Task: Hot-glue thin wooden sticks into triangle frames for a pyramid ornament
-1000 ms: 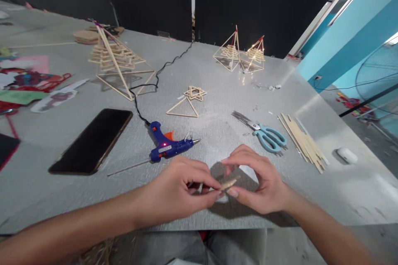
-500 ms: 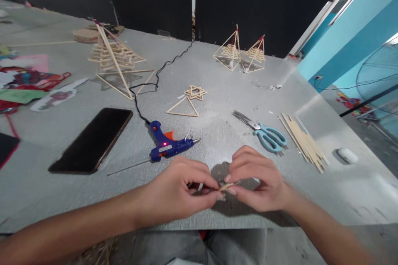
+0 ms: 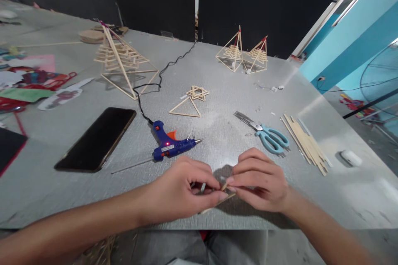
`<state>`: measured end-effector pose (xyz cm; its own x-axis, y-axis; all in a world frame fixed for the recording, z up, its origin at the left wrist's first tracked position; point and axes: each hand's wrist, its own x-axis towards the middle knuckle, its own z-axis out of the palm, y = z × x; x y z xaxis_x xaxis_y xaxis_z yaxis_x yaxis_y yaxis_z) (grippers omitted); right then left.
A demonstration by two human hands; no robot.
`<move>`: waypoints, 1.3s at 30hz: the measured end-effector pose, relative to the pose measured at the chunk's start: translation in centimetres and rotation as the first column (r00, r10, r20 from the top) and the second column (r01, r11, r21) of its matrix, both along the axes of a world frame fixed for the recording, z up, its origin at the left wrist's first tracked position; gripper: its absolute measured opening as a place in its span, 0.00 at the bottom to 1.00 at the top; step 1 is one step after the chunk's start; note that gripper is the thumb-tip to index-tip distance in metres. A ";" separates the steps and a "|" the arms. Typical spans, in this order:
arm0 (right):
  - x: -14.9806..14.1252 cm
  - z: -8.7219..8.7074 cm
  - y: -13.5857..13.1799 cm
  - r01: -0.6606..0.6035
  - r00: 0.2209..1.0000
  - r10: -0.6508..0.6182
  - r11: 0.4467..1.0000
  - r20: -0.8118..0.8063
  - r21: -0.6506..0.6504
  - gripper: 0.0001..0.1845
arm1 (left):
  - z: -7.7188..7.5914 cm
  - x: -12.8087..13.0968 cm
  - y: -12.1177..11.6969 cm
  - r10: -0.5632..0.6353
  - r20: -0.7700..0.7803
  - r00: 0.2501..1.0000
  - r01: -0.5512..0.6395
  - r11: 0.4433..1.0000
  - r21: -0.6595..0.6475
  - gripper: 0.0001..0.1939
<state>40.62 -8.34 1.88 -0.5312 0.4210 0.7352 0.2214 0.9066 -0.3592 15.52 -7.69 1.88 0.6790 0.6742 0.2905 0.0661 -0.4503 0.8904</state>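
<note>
Near the table's front edge, my left hand [image 3: 189,188] and my right hand [image 3: 261,180] meet, thumb and fingertips pinched on short wooden sticks [image 3: 226,199]. One stick slants out below the fingertips; another small piece sits between the two pinches. Fingers cover much of the sticks, so how they join is hidden. Just beyond my left hand lies a blue glue gun [image 3: 174,148] with its red light lit and its nozzle to the right. Past my right hand lie scissors [image 3: 264,132] with light-blue handles.
A phone [image 3: 96,138] lies at left. Stick triangles and a star [image 3: 197,93] lie mid-table. Stick pyramids [image 3: 122,62] stand at the back left, smaller ones [image 3: 233,51] at the back right. Loose sticks [image 3: 304,143] lie at right beside a white earbud case-like object [image 3: 351,157]. A black cord [image 3: 169,64] runs backward.
The sticks between my fingers have turned, and one now shows slanting below the fingertips. My right hand has shifted slightly to the right. The whole view has moved a little.
</note>
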 end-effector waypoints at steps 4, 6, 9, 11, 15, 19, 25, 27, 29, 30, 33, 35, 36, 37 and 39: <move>-0.2 -0.1 0.0 0.018 0.999 -0.022 0.994 -0.035 -0.108 0.17 | 0.0 0.0 0.0 0.015 0.025 1.000 -0.015 1.000 0.010 0.07; -0.2 -0.2 0.0 0.016 0.998 -0.027 0.983 -0.056 -0.182 0.17 | 0.0 -0.1 0.1 0.026 0.028 0.999 -0.026 1.000 0.016 0.07; -0.2 -0.3 0.2 -0.023 0.997 0.003 0.969 -0.079 -0.248 0.11 | -0.1 -0.2 0.1 0.042 0.026 0.999 -0.042 0.999 0.019 0.08; -0.2 -0.3 0.3 -0.049 0.996 0.027 0.959 -0.082 -0.278 0.05 | -0.1 -0.2 0.1 0.050 0.027 0.998 -0.051 0.999 0.019 0.09; -0.3 -0.2 0.3 -0.062 0.996 0.039 0.952 -0.083 -0.300 0.01 | 0.0 -0.2 0.1 0.055 0.021 0.998 -0.055 0.998 0.004 0.09; -0.4 -0.2 0.2 -0.069 0.995 0.044 0.952 -0.089 -0.297 0.01 | 0.2 -0.2 0.1 0.027 -0.001 1.000 -0.027 0.997 -0.079 0.13; -0.6 -0.3 0.0 -0.101 0.991 0.071 0.953 -0.114 -0.286 0.01 | 0.3 -0.1 0.5 0.004 0.012 1.000 -0.002 0.984 -0.178 0.18; -0.6 -0.4 0.0 -0.106 0.989 0.072 0.951 -0.125 -0.290 0.02 | 0.3 0.0 0.5 -0.006 0.011 1.000 0.008 0.977 -0.212 0.18; -0.7 -0.3 0.0 -0.112 0.989 0.075 0.948 -0.131 -0.300 0.02 | 0.2 0.0 0.5 -0.012 0.006 1.000 0.013 0.973 -0.230 0.17; -0.7 -0.3 0.0 -0.114 0.988 0.077 0.946 -0.132 -0.303 0.02 | 0.2 0.0 0.5 -0.013 0.006 1.000 0.014 0.973 -0.230 0.17; -0.7 -0.2 0.0 -0.113 0.989 0.076 0.944 -0.128 -0.309 0.02 | 0.1 0.0 0.5 -0.010 0.005 1.000 0.011 0.974 -0.226 0.18; -0.7 -0.3 0.0 -0.105 0.989 0.068 0.945 -0.129 -0.308 0.01 | 0.0 0.0 0.6 -0.012 0.006 1.000 0.013 0.971 -0.237 0.20; -0.8 -0.3 0.0 -0.100 0.989 0.063 0.947 -0.131 -0.306 0.02 | 0.0 0.0 0.6 -0.016 0.006 1.000 0.017 0.967 -0.253 0.21; -0.8 -0.3 0.0 -0.097 0.989 0.059 0.948 -0.134 -0.303 0.02 | 0.0 0.0 0.6 -0.022 0.003 1.000 0.022 0.962 -0.274 0.23; -0.8 -0.4 0.0 -0.093 0.989 0.054 0.949 -0.135 -0.302 0.02 | 0.0 0.0 0.7 -0.028 -0.001 1.000 0.026 0.946 -0.324 0.25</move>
